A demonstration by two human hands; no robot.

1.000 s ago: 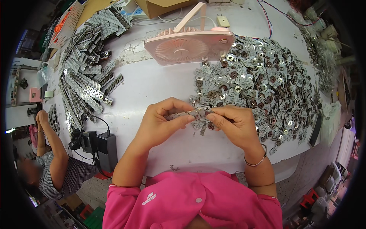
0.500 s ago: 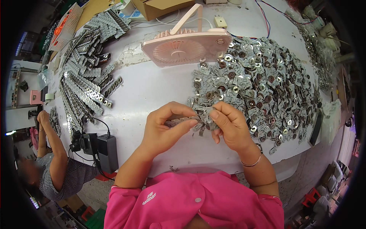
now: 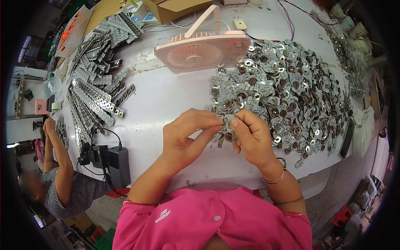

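Note:
In front of my body, both hands meet at the near left edge of a large pile of small metal parts (image 3: 287, 91). These are silvery plates, many with a round brown or shiny disc. My right hand (image 3: 253, 135) is closed, its thumb and fingers pinching a small silvery metal part (image 3: 227, 118). My left hand (image 3: 183, 135) is closed too, with thumb and forefinger pinched at the left end of that part. The fingers cover much of it, and its exact shape is too small to tell.
A pink fan (image 3: 196, 54) stands behind my hands. Joined strips of metal parts (image 3: 93, 96) are heaped to the left, near a black power box (image 3: 118, 166) with cables. Another person (image 3: 62, 179) works at far left. A cardboard box (image 3: 177, 9) sits at the back.
My left fingers, apart half a second ago, have closed into a pinch and moved slightly right to the metal part. My right hand has barely moved.

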